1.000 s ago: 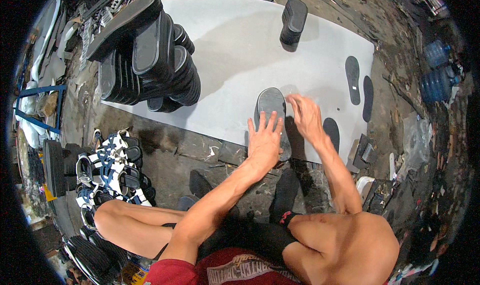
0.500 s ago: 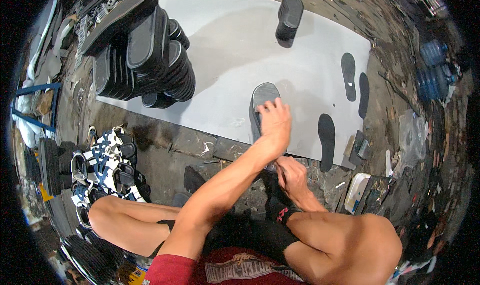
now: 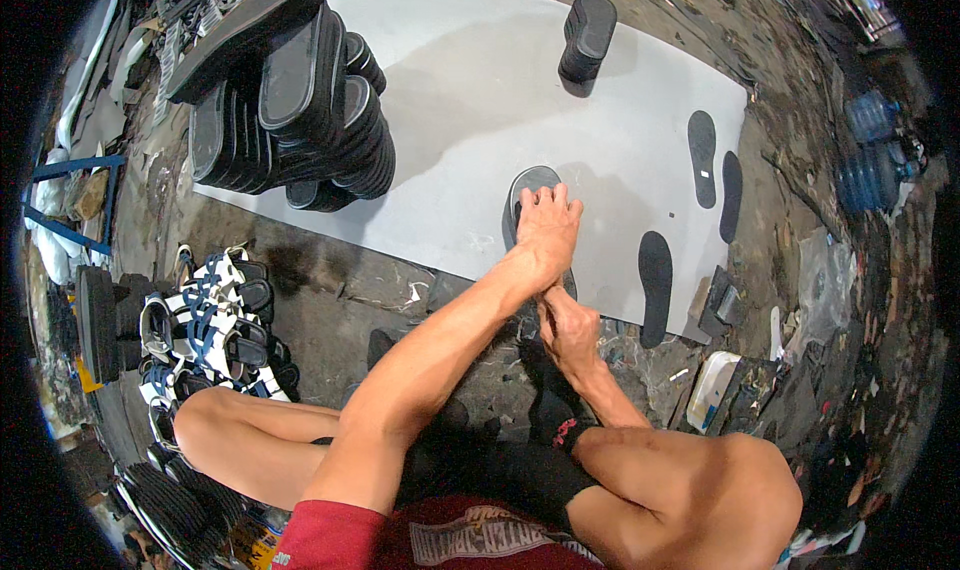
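My left hand (image 3: 545, 232) lies flat, fingers spread, pressing a dark grey sole-shaped piece (image 3: 530, 183) onto the large grey sheet (image 3: 470, 100). My right hand (image 3: 566, 326) sits just below the left wrist at the sheet's near edge, by the heel end of the sole piece. Its fingers are curled, and whatever they may hold is hidden. Three sole-shaped cut-outs show dark in the sheet at its right end (image 3: 655, 285).
Leaning rows of black soles (image 3: 300, 100) cover the sheet's left end, and a small black stack (image 3: 587, 35) stands at the far edge. Strapped sandals (image 3: 210, 320) lie by my left knee. A white tray (image 3: 712, 388) and scraps lie right, with water bottles (image 3: 865, 150) beyond.
My right hand left the sheet beside the sole piece and came down to its near edge under the left wrist. My left hand slid up onto the sole piece.
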Demonstrator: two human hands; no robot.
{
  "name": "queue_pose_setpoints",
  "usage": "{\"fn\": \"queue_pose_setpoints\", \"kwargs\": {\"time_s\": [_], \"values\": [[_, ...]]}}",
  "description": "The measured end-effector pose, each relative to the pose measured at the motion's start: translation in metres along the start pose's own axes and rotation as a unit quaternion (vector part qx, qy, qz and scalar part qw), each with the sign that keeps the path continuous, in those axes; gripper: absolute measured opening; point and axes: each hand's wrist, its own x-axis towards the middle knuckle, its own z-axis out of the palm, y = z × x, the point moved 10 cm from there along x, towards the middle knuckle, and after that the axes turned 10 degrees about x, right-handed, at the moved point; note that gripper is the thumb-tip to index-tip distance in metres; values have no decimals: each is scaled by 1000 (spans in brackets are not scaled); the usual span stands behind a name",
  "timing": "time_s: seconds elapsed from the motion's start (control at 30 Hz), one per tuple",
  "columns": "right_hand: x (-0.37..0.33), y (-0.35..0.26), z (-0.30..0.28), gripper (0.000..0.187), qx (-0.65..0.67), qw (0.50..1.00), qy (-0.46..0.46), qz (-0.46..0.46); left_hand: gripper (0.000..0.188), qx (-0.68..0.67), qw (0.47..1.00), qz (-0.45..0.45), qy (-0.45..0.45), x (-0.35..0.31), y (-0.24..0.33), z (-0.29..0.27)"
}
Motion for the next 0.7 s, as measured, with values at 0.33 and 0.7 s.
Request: {"fn": "queue_pose_setpoints", "kwargs": {"time_s": [0.33,0.7], "values": [[-2,-7,-4,23,9,1000,-25,-15,64,-28,999,21,1,-2,-7,5],[-16,-12,-13,33,-5,1000,7,0,78,-26,999,35,-16,-8,-7,-3]]}}
